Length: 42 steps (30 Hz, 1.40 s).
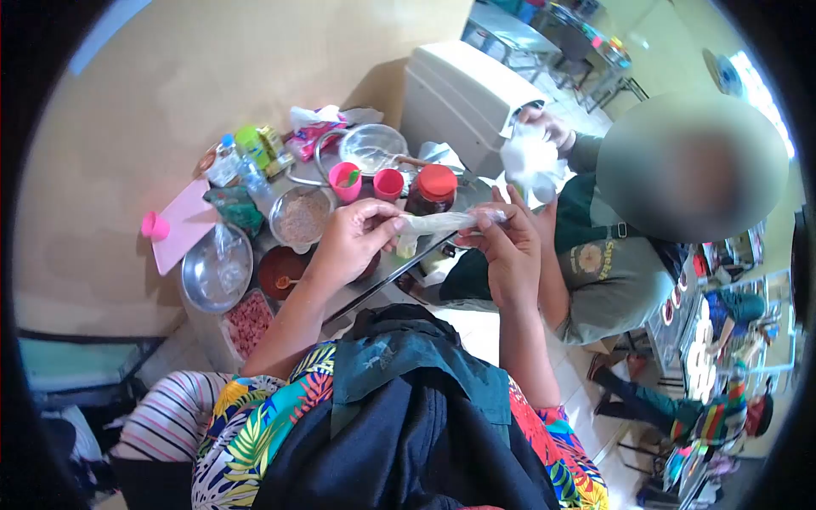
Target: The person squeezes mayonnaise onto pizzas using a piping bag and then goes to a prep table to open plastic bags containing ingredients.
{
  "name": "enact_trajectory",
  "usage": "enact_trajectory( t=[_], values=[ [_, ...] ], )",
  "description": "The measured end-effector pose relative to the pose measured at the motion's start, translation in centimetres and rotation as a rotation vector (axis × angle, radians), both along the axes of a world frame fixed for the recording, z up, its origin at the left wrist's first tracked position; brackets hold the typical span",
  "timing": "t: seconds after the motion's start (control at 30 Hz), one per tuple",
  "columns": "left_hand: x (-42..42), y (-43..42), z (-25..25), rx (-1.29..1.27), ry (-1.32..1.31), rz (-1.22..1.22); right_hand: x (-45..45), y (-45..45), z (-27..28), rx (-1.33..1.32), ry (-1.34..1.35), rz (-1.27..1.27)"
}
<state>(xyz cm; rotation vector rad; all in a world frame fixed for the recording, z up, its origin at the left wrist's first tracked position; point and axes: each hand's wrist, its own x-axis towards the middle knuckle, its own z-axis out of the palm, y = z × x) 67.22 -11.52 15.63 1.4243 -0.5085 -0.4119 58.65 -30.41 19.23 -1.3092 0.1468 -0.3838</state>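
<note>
Between my two hands a whitish, translucent twisted strip (438, 223) is stretched level; whether it is plastic film or something else I cannot tell. My left hand (361, 242) pinches one end between thumb and fingers. The other end is pinched in my right hand (510, 259). Just beyond the strip stands a jar with a red lid (438, 180), dark inside. Two pink cups, a nearer one (388, 184) and one with something green in it (344, 181), are behind my left hand. My left forearm partly hides a bowl of red-brown stuff with a spoon (279, 270).
On the table sit a bowl of ground mixture (299, 219), a metal basin (194, 285), a tub of chopped pink meat (247, 325) and a pink board (185, 223). At right, close to my right hand, a person holds a white plastic bag (529, 161). A white box-like unit (459, 106) stands behind.
</note>
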Motion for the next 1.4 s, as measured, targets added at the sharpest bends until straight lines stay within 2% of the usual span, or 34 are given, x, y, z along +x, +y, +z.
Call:
enact_trajectory(
  t=[0.03, 0.13, 0.17, 0.23, 0.27, 0.37, 0.4, 0.43, 0.47, 0.63, 0.7, 0.77, 0.83, 0.9, 1.03, 1.1, 1.23, 1.4],
  values=[
    [0.4, -0.5, -0.3, 0.009, 0.002, -0.022, 0.3, -0.6, -0.2, 0.009, 0.002, -0.022],
    [-0.4, -1.3, 0.1, -0.179, 0.264, -0.049, -0.8, -2.4, 0.0, 0.161, -0.050, -0.027],
    [-0.2, -0.9, -0.1, -0.162, 0.259, -0.049, -0.8, -2.8, -0.4, 0.176, -0.072, -0.042],
    [-0.1, -1.7, -1.0, -0.335, 0.498, -0.023, -1.1, -3.4, -0.9, 0.244, -0.086, -0.038],
    [-0.2, -2.6, -1.1, -0.335, 0.510, -0.046, -1.7, -4.0, -1.0, 0.238, -0.080, -0.061],
    [-0.2, -2.6, -0.9, -0.528, 0.769, -0.046, -1.8, -4.5, -2.3, 0.222, -0.063, 0.005],
    [0.1, -2.7, -1.6, -0.557, 0.799, -0.077, -2.1, -5.6, -3.0, 0.050, -0.099, 0.132],
    [0.2, -3.0, -1.8, -0.556, 0.807, -0.087, -2.5, -6.6, -3.4, -0.129, -0.130, 0.248],
    [0.3, -3.5, -1.8, -0.528, 0.773, -0.074, -2.8, -6.6, -2.2, -0.027, -0.026, 0.285],
    [0.5, -4.8, -2.7, -0.323, 0.564, -0.026, 0.2, -5.5, 0.0, -0.080, 0.136, 0.274],
    [0.8, -5.4, -2.2, -0.308, 0.525, -0.003, 1.6, -4.8, -0.4, -0.355, 0.317, 0.414],
    [1.5, -5.6, -2.5, -0.304, 0.459, 0.027, 2.9, -4.1, -1.7, -0.327, 0.329, 0.417],
    [1.8, -5.8, -2.1, -0.411, 0.542, 0.060, 4.0, -3.8, -2.7, -0.432, 0.301, 0.309],
    [1.5, -5.7, -2.3, -0.442, 0.545, 0.095, 4.9, -3.1, -2.8, -0.366, 0.307, 0.302],
    [0.9, -4.8, -3.8, -0.404, 0.763, 0.121, 6.0, -2.2, -2.7, -0.230, 0.226, 0.257],
    [1.7, -4.3, -5.0, -0.438, 0.825, -0.079, 6.3, -2.0, -2.9, -0.199, 0.240, 0.281],
    [3.1, -3.4, -5.1, -0.435, 0.836, 0.017, 6.5, -2.4, -3.1, -0.223, 0.319, 0.292],
    [5.1, -1.3, -7.4, -0.548, 0.933, 0.032, 7.0, -2.3, -3.3, 0.007, 0.311, 0.215]
  ],
)
